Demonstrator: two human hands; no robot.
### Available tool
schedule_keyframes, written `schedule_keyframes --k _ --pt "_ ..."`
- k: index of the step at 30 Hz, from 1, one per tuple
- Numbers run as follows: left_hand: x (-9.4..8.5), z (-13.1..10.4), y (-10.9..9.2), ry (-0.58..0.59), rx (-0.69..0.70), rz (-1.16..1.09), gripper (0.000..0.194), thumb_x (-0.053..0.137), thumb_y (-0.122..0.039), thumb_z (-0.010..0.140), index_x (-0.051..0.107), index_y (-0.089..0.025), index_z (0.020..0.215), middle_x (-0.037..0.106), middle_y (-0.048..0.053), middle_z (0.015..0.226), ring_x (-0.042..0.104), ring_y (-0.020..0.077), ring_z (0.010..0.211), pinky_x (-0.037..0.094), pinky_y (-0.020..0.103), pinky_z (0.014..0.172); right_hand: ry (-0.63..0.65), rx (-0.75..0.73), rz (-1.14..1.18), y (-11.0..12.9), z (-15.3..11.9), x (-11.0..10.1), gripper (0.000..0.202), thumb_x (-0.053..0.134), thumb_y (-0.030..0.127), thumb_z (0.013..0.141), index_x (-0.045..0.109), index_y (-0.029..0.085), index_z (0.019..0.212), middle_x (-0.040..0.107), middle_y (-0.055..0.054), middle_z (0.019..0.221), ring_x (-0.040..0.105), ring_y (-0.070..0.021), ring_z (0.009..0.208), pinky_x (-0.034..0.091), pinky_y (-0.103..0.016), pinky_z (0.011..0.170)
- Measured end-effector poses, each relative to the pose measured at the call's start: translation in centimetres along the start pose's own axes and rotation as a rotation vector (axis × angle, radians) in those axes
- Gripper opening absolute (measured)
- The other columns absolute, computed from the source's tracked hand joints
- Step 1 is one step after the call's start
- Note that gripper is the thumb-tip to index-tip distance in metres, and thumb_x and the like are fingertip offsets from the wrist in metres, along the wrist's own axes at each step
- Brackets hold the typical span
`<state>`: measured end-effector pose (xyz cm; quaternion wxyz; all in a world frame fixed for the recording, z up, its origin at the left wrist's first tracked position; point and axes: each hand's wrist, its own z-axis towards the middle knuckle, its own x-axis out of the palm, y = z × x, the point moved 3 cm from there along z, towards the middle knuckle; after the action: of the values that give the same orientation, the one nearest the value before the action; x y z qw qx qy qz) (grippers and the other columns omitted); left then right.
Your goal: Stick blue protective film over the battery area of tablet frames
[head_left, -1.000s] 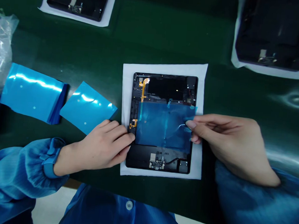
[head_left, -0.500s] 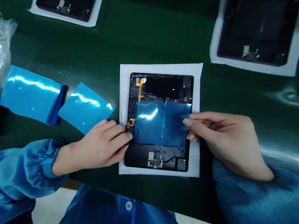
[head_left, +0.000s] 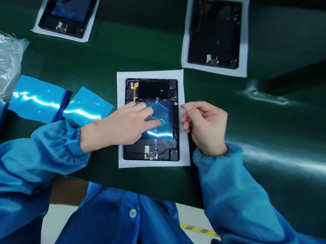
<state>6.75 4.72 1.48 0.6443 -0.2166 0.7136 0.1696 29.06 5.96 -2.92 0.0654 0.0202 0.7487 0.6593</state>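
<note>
An opened tablet housing [head_left: 164,151] lies on a white cloth [head_left: 184,158] in front of me. Across its middle lies a blue protective film [head_left: 165,131], with orange flex cables and a small circuit board showing around it. My left hand [head_left: 128,123] is over the film's left part, index finger stretched out and touching the film near its middle. Just off the housing's right edge is my right hand [head_left: 204,126]. Its thumb and index finger are pinched together, and I cannot make out what is between them.
To the left lie a single blue film sheet [head_left: 83,106], a stack of blue sheets [head_left: 37,97] and a clear plastic bag [head_left: 5,64]. Two more tablet housings, one far left [head_left: 66,24] and one far right [head_left: 215,33], rest on white cloths on the green table [head_left: 145,51].
My left hand has moved from the housing's left edge onto the film. My right hand has come off the film's right edge. The view has shifted, showing more of the far housings.
</note>
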Motion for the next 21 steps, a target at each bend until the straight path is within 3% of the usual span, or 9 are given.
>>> schedule_keyframes --k 4,6,8,10,12,15,17,21 --pt "-0.1 2.5 -0.3 0.088 0.006 -0.053 0.066 0.050 -0.010 0.095 0.049 -0.028 0.159 0.064 0.014 0.134 0.062 0.0322 0.119 0.048 0.046 0.099 0.057 -0.041 -0.035 -0.3 0.6 0.0 0.028 0.083 0.046 0.083 0.074 0.020 0.083 0.064 0.003 0.056 0.051 -0.0085 0.039 0.040 -0.021 0.036" --pt "-0.1 2.6 0.1 0.113 -0.018 -0.117 0.069 0.052 -0.010 0.093 0.048 -0.028 0.160 0.063 0.014 0.137 0.062 0.0326 0.121 0.048 0.047 0.101 0.071 -0.093 -0.104 0.0 0.4 0.0 0.028 0.079 0.047 0.087 0.074 0.020 0.085 0.066 0.003 0.057 0.052 -0.0096 0.040 0.041 -0.022 0.037" --pt "-0.1 1.5 1.0 0.045 -0.101 -0.197 0.065 0.053 -0.013 0.095 0.049 -0.024 0.159 0.064 0.014 0.140 0.062 0.0327 0.124 0.048 0.047 0.105 0.108 -0.237 -0.257 1.0 -0.3 0.4 0.026 0.072 0.046 0.094 0.076 0.020 0.091 0.073 -0.001 0.067 0.059 -0.0117 0.046 0.048 -0.025 0.043" --pt "0.1 -0.7 2.4 -0.104 -0.244 -0.261 0.061 0.056 -0.027 0.099 0.048 -0.017 0.158 0.060 0.017 0.148 0.057 0.0350 0.135 0.046 0.049 0.113 0.242 -0.475 -0.491 2.2 -1.6 1.6 0.025 0.067 0.041 0.099 0.079 0.020 0.102 0.082 -0.007 0.091 0.073 -0.0164 0.066 0.060 -0.030 0.059" --pt "0.8 -3.1 3.6 -0.201 -0.358 -0.293 0.079 0.063 -0.054 0.098 0.043 -0.011 0.161 0.048 0.022 0.161 0.045 0.0394 0.150 0.038 0.053 0.124 0.467 -0.731 -0.738 3.1 -2.9 3.3 0.029 0.065 0.039 0.102 0.079 0.019 0.117 0.081 -0.011 0.123 0.079 -0.0227 0.095 0.064 -0.034 0.078" --pt "2.5 -5.6 4.3 -0.141 -0.379 -0.326 0.118 0.061 -0.087 0.085 0.027 -0.009 0.168 0.028 0.024 0.175 0.027 0.0424 0.163 0.023 0.059 0.133 0.741 -0.968 -0.985 3.2 -3.4 5.6 0.042 0.060 0.044 0.106 0.073 0.017 0.135 0.069 -0.011 0.147 0.078 -0.0260 0.113 0.064 -0.034 0.082" --pt "3.4 -6.1 4.3 -0.078 -0.364 -0.344 0.127 0.055 -0.094 0.082 0.021 -0.010 0.171 0.019 0.023 0.178 0.020 0.0419 0.166 0.016 0.060 0.135 0.784 -1.007 -1.085 2.9 -2.2 6.5 0.048 0.056 0.047 0.107 0.070 0.016 0.141 0.066 -0.011 0.150 0.078 -0.0257 0.111 0.063 -0.033 0.079" --pt "3.7 -5.9 4.0 -0.039 -0.342 -0.363 0.136 0.052 -0.099 0.077 0.016 -0.007 0.171 0.013 0.023 0.179 0.014 0.0414 0.167 0.011 0.057 0.136 0.676 -0.982 -1.194 2.7 -0.1 7.1 0.051 0.049 0.048 0.110 0.068 0.015 0.144 0.066 -0.010 0.149 0.077 -0.0274 0.115 0.063 -0.035 0.082"
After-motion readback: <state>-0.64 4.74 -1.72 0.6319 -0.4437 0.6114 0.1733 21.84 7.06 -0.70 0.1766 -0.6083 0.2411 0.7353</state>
